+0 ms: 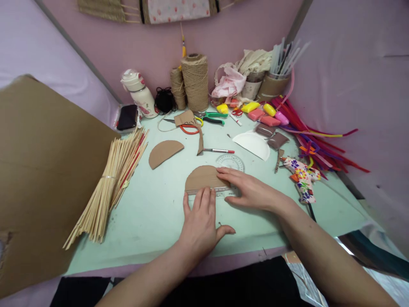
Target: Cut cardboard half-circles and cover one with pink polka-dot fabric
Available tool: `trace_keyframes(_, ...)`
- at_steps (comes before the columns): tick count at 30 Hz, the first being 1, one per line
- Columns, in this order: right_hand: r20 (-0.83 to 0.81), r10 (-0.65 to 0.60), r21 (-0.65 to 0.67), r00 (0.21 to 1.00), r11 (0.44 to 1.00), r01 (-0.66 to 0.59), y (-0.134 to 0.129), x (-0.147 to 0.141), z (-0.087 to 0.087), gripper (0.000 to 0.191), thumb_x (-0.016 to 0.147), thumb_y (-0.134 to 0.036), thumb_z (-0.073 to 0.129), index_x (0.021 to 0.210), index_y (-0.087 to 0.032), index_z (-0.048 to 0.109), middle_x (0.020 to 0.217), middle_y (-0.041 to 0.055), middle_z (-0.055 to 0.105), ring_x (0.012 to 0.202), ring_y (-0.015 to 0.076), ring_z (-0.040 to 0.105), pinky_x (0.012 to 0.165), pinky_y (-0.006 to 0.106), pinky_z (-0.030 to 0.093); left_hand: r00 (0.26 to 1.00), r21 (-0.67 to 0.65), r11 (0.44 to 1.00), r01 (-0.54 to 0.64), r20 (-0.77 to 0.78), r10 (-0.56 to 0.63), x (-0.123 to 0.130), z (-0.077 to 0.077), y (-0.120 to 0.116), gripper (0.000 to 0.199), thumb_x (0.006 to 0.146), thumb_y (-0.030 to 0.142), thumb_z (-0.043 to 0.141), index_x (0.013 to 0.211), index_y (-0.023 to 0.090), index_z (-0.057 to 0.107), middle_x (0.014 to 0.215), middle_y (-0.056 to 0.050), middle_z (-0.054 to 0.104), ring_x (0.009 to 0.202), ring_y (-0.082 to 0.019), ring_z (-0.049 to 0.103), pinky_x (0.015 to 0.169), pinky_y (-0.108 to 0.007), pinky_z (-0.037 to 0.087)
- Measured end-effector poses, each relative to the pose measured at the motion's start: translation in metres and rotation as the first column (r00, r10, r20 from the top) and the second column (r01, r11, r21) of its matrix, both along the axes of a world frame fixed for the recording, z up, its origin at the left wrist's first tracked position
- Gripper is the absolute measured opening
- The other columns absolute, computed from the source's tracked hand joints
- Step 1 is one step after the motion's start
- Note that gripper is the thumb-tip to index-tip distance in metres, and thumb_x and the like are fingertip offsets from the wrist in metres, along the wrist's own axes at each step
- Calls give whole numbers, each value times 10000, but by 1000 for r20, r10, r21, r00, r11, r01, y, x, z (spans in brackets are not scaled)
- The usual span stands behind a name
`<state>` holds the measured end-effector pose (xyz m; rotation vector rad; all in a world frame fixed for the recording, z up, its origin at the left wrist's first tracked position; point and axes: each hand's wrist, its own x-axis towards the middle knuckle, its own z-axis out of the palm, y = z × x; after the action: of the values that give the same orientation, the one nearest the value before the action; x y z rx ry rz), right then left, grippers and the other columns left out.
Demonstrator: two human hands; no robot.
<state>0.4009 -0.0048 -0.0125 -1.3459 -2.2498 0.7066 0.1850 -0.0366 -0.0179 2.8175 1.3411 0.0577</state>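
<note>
A half-round piece of brown cardboard (203,178) lies flat at the middle of the table, with a clear ruler (207,190) along its straight edge. My left hand (201,217) lies with fingers stretched, their tips pressing on the ruler and the thumb apart. From the right, my right hand (244,187) rests its extended fingers on the cardboard's right end, its thumb lower near the ruler. A clear protractor (234,161) lies just behind my right hand. Another cardboard half-circle (165,153) is farther left. Beyond the cardboard lies a red-tipped pen (220,150).
At left, a bundle of wooden sticks (110,179) lies beside a big cardboard sheet (47,170). Scissors (190,129) and green-handled pliers (214,115) lie farther back. A patterned glue gun (303,177) and pipe cleaners (322,145) are at right. Twine spools (194,83) stand behind.
</note>
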Motion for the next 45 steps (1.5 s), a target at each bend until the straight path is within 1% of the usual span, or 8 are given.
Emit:
trace_keyframes(10,1,23,-20,1000,1000,-23,2,3,2,683,723,-141,598,1399,-136,507,1518,122,414,1399,252,390,1154,402,355,999,-19,1000,-17,-30,17,3,0,0,933,830,755,374,1433,44,406,1469,-222,442,1337,-368,379,1095,-659,227)
trace_keyframes(19,-20,16,-31,1000,999,-16,1,3,3,671,719,-135,599,1385,-111,519,1508,152,421,1396,273,392,1155,420,347,998,-41,999,-28,-55,26,7,4,1,876,841,723,422,1436,80,420,1490,-201,423,1350,-366,369,1106,-646,218)
trace_keyframes(22,-8,25,5,1000,1000,-25,-4,6,7,666,740,-146,618,1393,-107,496,1532,160,380,1418,274,349,1158,434,338,998,-34,999,-29,-58,27,7,6,1,867,845,708,437,1435,73,418,1485,-207,427,1344,-369,369,1097,-650,233)
trace_keyframes(24,-11,-6,67,1000,998,7,-13,9,10,615,773,-155,613,1379,-146,505,1530,145,384,1408,272,361,1135,456,367,998,-28,999,-28,-59,26,8,7,0,855,842,705,448,1427,82,434,1473,-208,440,1335,-368,378,1092,-648,247)
trace_keyframes(28,-22,-138,192,990,972,140,-35,15,10,429,838,-133,554,1256,-219,594,1307,120,590,1223,267,534,1000,491,484,999,7,1000,-20,-48,20,7,5,0,868,808,708,502,1414,89,456,1426,-214,478,1309,-378,395,1072,-651,288)
trace_keyframes(32,-4,-205,253,979,947,199,-50,14,3,330,850,-113,539,1152,-199,640,1110,118,642,1039,260,581,892,469,521,1000,50,999,-19,-17,20,6,1,0,885,780,716,535,1401,87,476,1367,-217,513,1266,-390,414,1061,-663,291)
trace_keyframes(38,2,-227,275,974,936,218,-49,2,-4,310,851,-115,525,1126,-182,650,1048,117,651,960,257,579,822,450,520,1000,50,999,-4,-27,6,6,-1,0,933,779,758,479,1393,55,478,1353,-219,538,1209,-375,460,1059,-680,276)
trace_keyframes(45,-17,-225,296,974,930,220,-44,-2,-12,333,847,-110,531,1146,-205,645,1054,106,678,944,247,597,798,434,533,1000,30,1000,2,-13,-1,5,-6,-2,919,799,771,424,1401,78,480,1397,-207,521,1223,-372,469,1085,-695,225)
